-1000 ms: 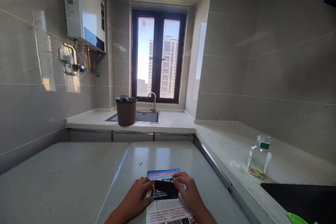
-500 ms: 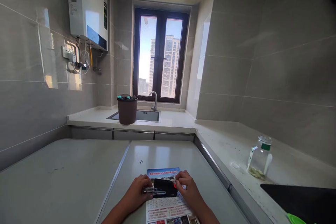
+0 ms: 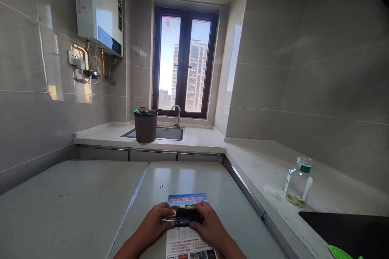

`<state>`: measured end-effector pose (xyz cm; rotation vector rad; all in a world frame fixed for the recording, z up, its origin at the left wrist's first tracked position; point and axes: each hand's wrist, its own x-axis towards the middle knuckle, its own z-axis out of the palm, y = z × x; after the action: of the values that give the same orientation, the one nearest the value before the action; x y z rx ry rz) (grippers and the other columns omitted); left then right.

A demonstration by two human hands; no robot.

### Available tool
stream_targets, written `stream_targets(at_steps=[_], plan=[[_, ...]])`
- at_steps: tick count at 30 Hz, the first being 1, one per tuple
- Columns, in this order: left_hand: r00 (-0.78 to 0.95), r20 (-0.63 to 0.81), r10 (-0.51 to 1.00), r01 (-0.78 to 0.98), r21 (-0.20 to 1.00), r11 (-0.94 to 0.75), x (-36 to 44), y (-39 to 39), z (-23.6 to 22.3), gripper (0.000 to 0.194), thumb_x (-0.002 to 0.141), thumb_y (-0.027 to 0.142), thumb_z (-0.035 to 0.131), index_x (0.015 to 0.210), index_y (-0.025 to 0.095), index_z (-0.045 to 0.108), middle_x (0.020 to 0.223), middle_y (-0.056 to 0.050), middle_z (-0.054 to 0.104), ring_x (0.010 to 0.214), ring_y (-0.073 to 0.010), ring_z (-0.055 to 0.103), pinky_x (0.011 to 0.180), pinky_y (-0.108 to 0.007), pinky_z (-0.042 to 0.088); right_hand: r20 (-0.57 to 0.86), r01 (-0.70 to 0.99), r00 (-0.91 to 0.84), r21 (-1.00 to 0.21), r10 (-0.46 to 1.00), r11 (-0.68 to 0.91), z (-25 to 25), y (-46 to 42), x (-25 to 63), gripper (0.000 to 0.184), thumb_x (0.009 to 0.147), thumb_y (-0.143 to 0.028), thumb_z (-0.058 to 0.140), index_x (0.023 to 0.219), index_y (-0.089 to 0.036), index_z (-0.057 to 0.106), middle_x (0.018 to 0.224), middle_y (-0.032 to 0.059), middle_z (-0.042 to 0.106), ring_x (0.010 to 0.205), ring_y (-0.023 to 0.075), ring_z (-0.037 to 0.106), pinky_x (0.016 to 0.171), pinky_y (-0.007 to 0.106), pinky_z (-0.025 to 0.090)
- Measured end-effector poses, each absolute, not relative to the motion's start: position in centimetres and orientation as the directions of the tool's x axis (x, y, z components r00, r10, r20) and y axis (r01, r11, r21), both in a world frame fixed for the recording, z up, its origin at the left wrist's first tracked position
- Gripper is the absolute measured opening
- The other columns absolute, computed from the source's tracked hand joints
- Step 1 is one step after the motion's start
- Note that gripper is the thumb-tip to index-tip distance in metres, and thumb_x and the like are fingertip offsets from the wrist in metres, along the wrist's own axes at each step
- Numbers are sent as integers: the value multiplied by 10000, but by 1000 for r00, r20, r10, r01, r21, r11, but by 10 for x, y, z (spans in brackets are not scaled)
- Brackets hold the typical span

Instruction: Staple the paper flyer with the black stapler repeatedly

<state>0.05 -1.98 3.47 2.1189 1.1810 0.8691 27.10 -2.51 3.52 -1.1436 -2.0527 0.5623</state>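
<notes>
Both hands meet over a printed leaflet that lies on the table in front of me. Between them is a small black case [image 3: 184, 215], dark and glossy along its near edge. Slim silvery metal pieces [image 3: 168, 219] stick out at its left end; their exact kind is too small to tell. My left hand [image 3: 158, 217] has its thumb and fingers closed around these metal pieces. With fingers curled over the case's right end, my right hand [image 3: 207, 223] grips it. The leaflet [image 3: 182, 239] has a blue heading and small pictures near its bottom.
The white table [image 3: 91, 202] has a metal seam and two tiny dark bits [image 3: 161, 186]. Along the right counter stand a glass jar [image 3: 298, 182], its clear lid [image 3: 270, 190] and a green item [image 3: 339, 252]. A brown bucket [image 3: 146, 127] stands by the sink [image 3: 170, 132].
My right hand has moved left and wrapped over the case's right end, covering the red bit seen there before. The case now looks narrower, with its metal pieces less exposed.
</notes>
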Motion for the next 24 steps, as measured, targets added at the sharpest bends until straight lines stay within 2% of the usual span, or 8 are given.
stream_targets(at_steps=[7, 9, 11, 13, 15, 17, 20, 24], plan=[[325, 329, 886, 379, 813, -441, 3, -22, 44, 267, 913, 366, 613, 1059, 225, 786, 1048, -94, 731, 950, -251, 653, 826, -312, 493, 542, 522, -288, -602, 789, 604, 35, -26, 276, 312, 821, -180, 660, 1118, -266, 703, 1073, 61, 746, 968, 257, 708, 850, 356, 575], [283, 313, 907, 297, 870, -393, 4, -17, 37, 290, 918, 421, 616, 1019, 203, 777, 945, -87, 739, 846, -232, 656, 775, -310, 500, 661, 527, -320, -471, 678, 708, 33, -22, 277, 356, 832, -136, 610, 1162, -250, 678, 1113, 72, 743, 1005, 252, 712, 867, 363, 594], [273, 265, 925, 143, 939, -311, 4, -10, 26, 339, 887, 492, 663, 951, 173, 758, 792, -64, 714, 717, -204, 639, 713, -308, 502, 772, 541, -390, -248, 501, 804, 32, -20, 278, 426, 837, -77, 539, 1222, -220, 651, 1181, 91, 729, 1084, 253, 696, 928, 395, 590], [262, 179, 948, -43, 984, -174, 5, -4, 15, 416, 784, 552, 768, 916, 159, 735, 721, -44, 691, 670, -200, 641, 677, -313, 511, 810, 553, -481, -16, 335, 833, 34, -21, 277, 487, 858, -38, 485, 1300, -188, 621, 1234, 109, 714, 1156, 261, 669, 969, 426, 579], [237, 80, 968, -189, 981, -35, 5, 0, 8, 476, 669, 536, 871, 920, 158, 728, 775, -56, 719, 719, -217, 677, 704, -331, 535, 805, 564, -547, 153, 229, 811, 37, -25, 274, 487, 902, -31, 464, 1351, -162, 601, 1244, 119, 713, 1176, 265, 659, 960, 423, 585], [247, 13, 969, -306, 950, 66, 4, 0, 8, 463, 643, 463, 914, 940, 156, 736, 879, -90, 753, 827, -240, 714, 811, -361, 552, 792, 570, -590, 268, 159, 777, 40, -29, 271, 432, 948, -48, 473, 1346, -140, 613, 1227, 122, 722, 1142, 258, 674, 923, 395, 599], [327, 26, 945, -431, 893, 125, 0, -7, 16, 378, 740, 366, 871, 1017, 134, 759, 1052, -154, 760, 1030, -276, 713, 1010, -399, 501, 778, 578, -623, 388, 82, 718, 45, -35, 268, 322, 988, -74, 504, 1261, -118, 669, 1198, 111, 738, 1075, 242, 695, 872, 358, 605], [380, 15, 925, -442, 881, 168, -2, -16, 27, 349, 823, 362, 807, 1057, 105, 774, 1126, -189, 745, 1142, -302, 678, 1075, -401, 464, 737, 560, -675, 479, 36, 675, 50, -41, 269, 328, 1038, -90, 421, 1202, -136, 701, 1197, 76, 742, 1071, 220, 695, 879, 335, 579]])
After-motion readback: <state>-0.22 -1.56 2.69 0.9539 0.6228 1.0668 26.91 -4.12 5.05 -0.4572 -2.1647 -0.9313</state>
